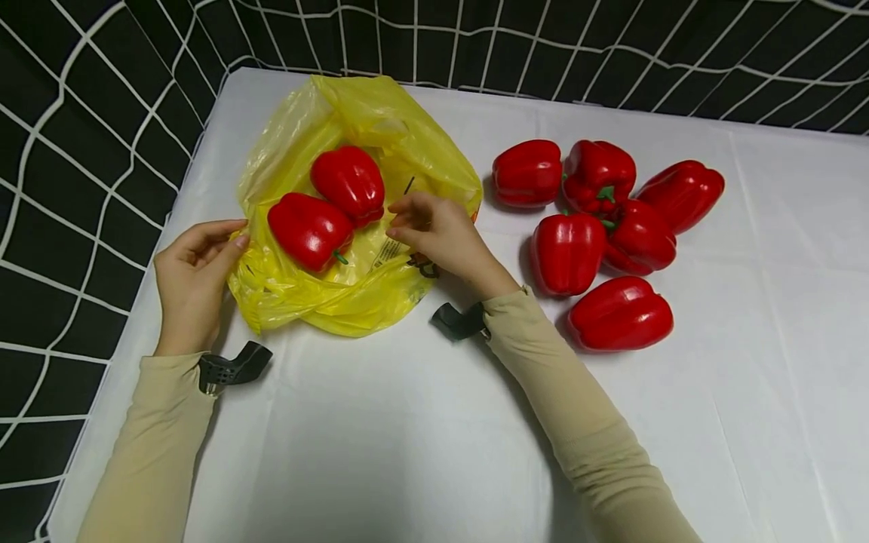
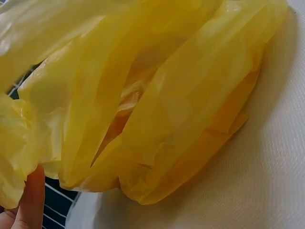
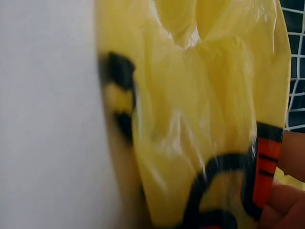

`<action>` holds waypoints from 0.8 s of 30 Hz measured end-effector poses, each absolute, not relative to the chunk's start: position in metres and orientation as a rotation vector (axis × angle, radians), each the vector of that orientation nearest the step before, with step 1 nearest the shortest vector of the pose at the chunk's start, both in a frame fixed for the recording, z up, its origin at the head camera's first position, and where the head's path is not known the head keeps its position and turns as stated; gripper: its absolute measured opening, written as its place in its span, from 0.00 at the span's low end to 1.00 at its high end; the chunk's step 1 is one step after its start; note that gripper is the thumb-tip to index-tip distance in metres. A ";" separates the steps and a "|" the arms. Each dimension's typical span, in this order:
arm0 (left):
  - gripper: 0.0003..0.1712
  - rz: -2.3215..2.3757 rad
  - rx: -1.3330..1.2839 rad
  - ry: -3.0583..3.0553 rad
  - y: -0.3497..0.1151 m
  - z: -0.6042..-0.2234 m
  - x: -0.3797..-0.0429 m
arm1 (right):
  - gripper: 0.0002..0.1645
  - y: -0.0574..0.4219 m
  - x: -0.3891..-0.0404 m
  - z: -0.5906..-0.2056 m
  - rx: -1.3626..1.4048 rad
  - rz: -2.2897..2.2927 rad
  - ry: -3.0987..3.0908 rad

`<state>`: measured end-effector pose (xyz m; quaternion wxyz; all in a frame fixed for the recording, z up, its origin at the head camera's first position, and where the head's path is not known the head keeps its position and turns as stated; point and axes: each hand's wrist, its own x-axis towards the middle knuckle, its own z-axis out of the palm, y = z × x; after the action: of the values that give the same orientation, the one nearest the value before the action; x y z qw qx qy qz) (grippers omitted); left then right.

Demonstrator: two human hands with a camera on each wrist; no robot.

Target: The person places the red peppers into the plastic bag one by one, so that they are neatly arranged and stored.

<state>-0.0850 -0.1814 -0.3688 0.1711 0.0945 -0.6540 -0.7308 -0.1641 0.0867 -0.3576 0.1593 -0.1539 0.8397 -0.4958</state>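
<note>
1. On the white table point(image 1: 326, 430), one yellow bag point(image 1: 424, 139) is spread with its mouth wide, between the left hand point(image 1: 193, 283) and the right hand point(image 1: 441, 234).
2. By the left hand, the bag's near-left edge is pinched between thumb and fingers.
3. By the right hand, nothing is seen to be held; its fingers are softly bent, with a gap left to the thumb. It is held over the bag's right side; whether the bag is touched cannot be told.
4. Inside the bag, two red peppers point(image 1: 312, 230) are set side by side, just left of the right hand's fingertips and to the right of the left hand.
5. Outside the bag, six more peppers point(image 1: 568, 253) are grouped to the right of the right hand.
6. In all, one bag and eight peppers are counted.
</note>
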 end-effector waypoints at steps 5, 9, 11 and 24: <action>0.08 -2.057 0.271 -1.860 -0.180 -0.368 -0.085 | 0.16 0.100 -0.161 -0.355 -0.480 -1.378 2.363; 0.08 -2.068 0.286 -1.832 -0.179 -0.368 -0.085 | 0.17 0.110 -0.158 -0.352 -0.523 -1.356 2.365; 0.08 -2.074 0.296 -1.822 -0.179 -0.367 -0.085 | 0.18 0.114 -0.156 -0.350 -0.561 -1.350 2.376; 0.08 -2.083 0.309 -1.798 -0.178 -0.366 -0.085 | 0.20 0.132 -0.137 -0.336 -0.620 -1.531 2.406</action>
<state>-0.0850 -0.1777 -0.3660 0.1855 0.1096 -0.6381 -0.7392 -0.1374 0.1316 -0.3356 0.1114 -0.2110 0.8194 -0.5213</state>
